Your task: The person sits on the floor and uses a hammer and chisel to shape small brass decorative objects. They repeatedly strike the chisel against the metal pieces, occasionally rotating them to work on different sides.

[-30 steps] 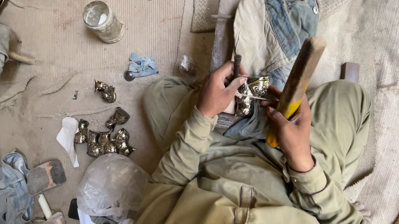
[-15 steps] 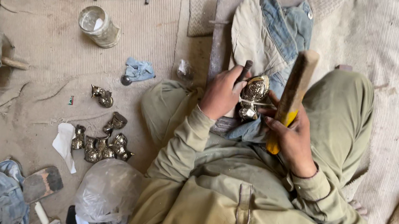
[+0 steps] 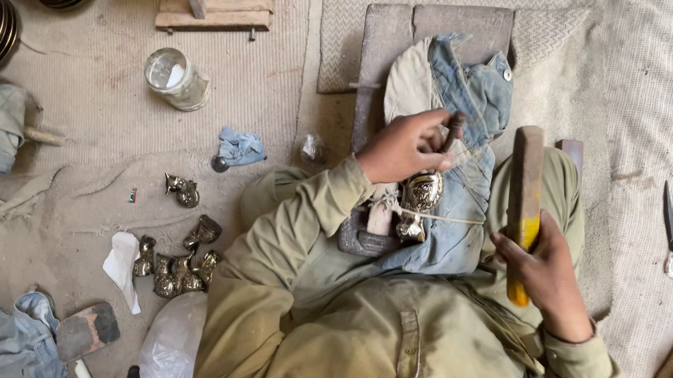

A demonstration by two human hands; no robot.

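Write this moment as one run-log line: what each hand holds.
left hand: steadies punch tool over brass piece | right hand: grips raised wooden mallet | support: denim cloth on lap

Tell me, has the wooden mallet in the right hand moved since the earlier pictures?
Yes. The wooden mallet in the right hand has swung to the right, away from the metal piece on the denim cloth; earlier it stood close beside it.

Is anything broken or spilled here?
Nothing looks broken or spilled. A glass jar lies tipped on its side on the mat, away from both hands, and small brass pieces lie scattered nearby.
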